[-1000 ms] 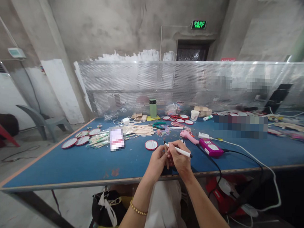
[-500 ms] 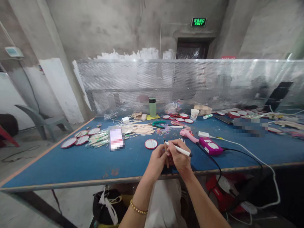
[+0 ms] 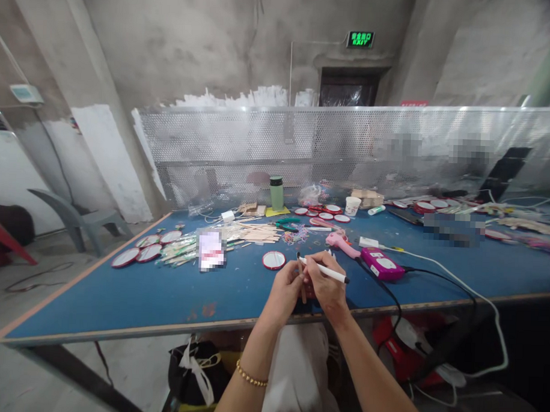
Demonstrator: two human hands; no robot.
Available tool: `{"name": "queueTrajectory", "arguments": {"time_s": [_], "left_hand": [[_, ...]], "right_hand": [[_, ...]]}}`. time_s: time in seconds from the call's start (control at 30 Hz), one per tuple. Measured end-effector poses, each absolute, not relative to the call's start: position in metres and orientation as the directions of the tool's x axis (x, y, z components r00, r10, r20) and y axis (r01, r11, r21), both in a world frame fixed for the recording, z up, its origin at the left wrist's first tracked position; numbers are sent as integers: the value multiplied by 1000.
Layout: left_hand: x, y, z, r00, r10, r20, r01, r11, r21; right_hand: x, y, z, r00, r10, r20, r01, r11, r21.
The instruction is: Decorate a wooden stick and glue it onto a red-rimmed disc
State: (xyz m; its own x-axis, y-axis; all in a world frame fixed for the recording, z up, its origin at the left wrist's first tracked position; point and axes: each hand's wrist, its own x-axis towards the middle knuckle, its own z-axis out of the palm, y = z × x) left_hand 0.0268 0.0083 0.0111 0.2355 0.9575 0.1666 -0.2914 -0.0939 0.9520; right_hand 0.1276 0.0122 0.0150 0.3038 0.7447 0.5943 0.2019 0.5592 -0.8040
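Observation:
Close to the table's front edge, my left hand (image 3: pixel 284 291) is closed on a thin wooden stick (image 3: pixel 304 294) that stands nearly upright. My right hand (image 3: pixel 326 289) grips a white marker pen (image 3: pixel 330 271) with a black end, its tip side pointing left over the top of the stick. Both hands are together, and the fingers partly hide the stick. Just beyond my left hand lies a round white disc with a red rim (image 3: pixel 273 260). A heap of wooden sticks (image 3: pixel 260 232) is spread farther back.
A purple power device (image 3: pixel 381 264) with cables and a pink tool (image 3: pixel 343 244) lie to the right. Behind stand a green bottle (image 3: pixel 276 194), a paper cup (image 3: pixel 352 205) and red-rimmed discs (image 3: pixel 332 209). A blurred-out phone (image 3: pixel 211 250) lies left. A mesh panel (image 3: pixel 241 139) closes the back.
Almost nothing differs. Both hands hold the same pose with the stick and the marker pen, and the view has shifted very slightly.

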Motion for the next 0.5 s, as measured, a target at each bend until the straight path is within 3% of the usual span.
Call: {"name": "queueTrajectory", "arguments": {"time_s": [0.5], "left_hand": [[26, 6, 13, 243, 956, 164, -327, -78, 942]], "right_hand": [[127, 13, 12, 328, 743, 584, 180, 558, -810]]}}
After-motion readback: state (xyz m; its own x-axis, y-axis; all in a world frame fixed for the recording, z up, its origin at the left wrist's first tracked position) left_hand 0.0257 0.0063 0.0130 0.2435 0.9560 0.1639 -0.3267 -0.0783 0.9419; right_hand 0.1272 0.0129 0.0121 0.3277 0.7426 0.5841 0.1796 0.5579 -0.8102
